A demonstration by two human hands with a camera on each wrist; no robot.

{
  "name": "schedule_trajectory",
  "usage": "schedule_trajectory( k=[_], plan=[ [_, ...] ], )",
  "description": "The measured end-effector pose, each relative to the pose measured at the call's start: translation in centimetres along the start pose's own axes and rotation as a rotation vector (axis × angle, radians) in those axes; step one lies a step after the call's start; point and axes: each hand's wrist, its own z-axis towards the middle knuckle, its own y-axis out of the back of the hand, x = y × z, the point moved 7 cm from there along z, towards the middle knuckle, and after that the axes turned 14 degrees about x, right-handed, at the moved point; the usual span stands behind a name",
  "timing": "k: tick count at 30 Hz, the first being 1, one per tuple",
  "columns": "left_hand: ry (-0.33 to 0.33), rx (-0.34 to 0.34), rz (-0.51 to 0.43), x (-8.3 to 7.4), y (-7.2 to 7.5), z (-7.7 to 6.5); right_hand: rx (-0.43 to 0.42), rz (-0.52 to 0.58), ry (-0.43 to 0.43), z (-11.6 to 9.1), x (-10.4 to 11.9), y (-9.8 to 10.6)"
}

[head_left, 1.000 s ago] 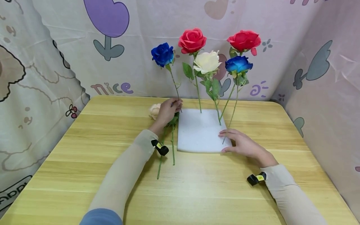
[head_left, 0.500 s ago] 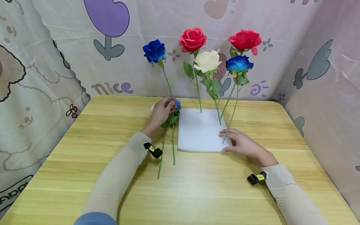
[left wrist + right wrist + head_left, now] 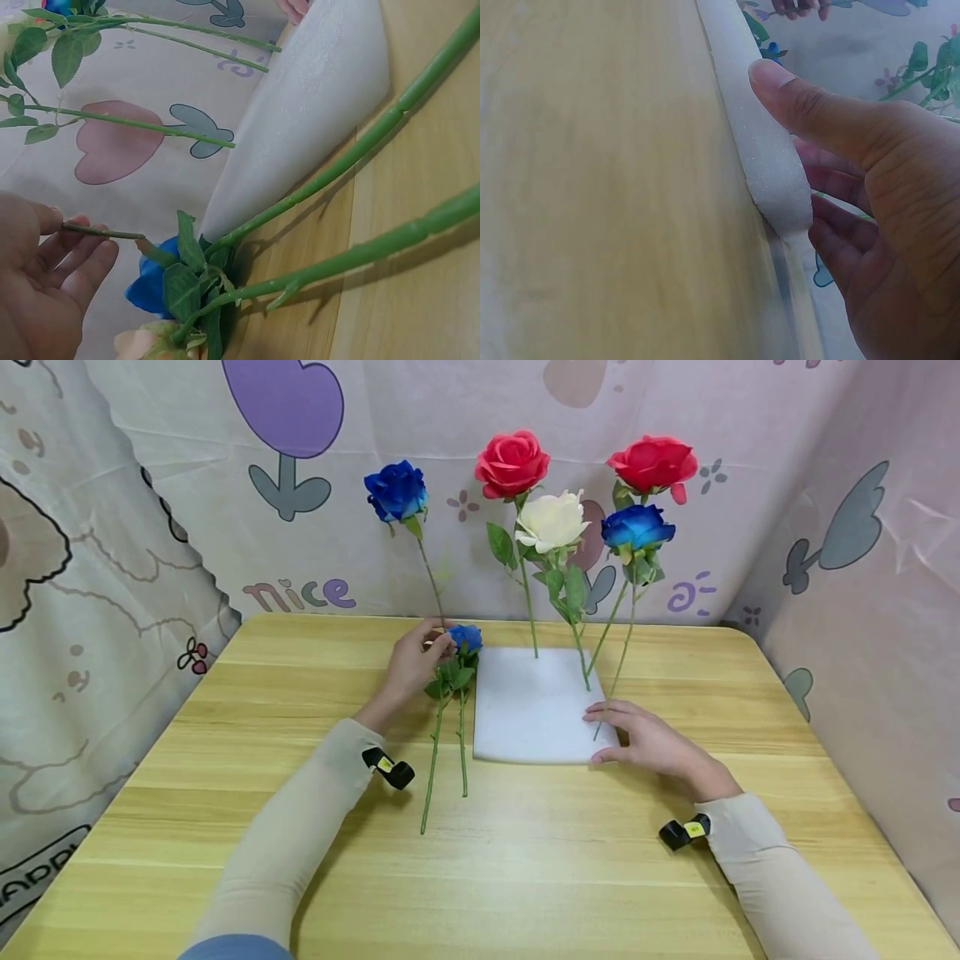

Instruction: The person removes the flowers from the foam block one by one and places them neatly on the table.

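Note:
My left hand (image 3: pixel 408 662) pinches the lower stem of a blue rose (image 3: pixel 396 492), whose bloom leans left above the table's back edge. In the left wrist view the cut end of that stem (image 3: pixel 112 233) pokes out past the fingertips. A white foam board (image 3: pixel 525 718) lies just right of it. My right hand (image 3: pixel 648 739) holds the board's near right corner, thumb at the front edge and fingers on the right side. Rising from the board are a red rose (image 3: pixel 512 464), a white rose (image 3: pixel 552 522), another red rose (image 3: pixel 652 464) and a blue rose (image 3: pixel 637 528).
Beside the board's left edge, another blue rose (image 3: pixel 467 637) lies on the wooden table (image 3: pixel 495 868), its stem toward the front. A pale peach rose (image 3: pixel 154 341) lies by it, mostly hidden by the left hand in the head view. A printed cloth (image 3: pixel 420 410) hangs behind.
My left hand has moved left, away from the board, carrying the blue rose, which tilts further left. The lying blue rose has come into sight. My right hand has stayed put.

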Motion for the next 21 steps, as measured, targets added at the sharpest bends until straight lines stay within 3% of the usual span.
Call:
schedule_trajectory(
  k=[21],
  plan=[
    [0.034,0.063,0.126,-1.3,1.5,-3.4,-0.003,-0.008,0.014,0.0,0.1,0.1]
  ],
)
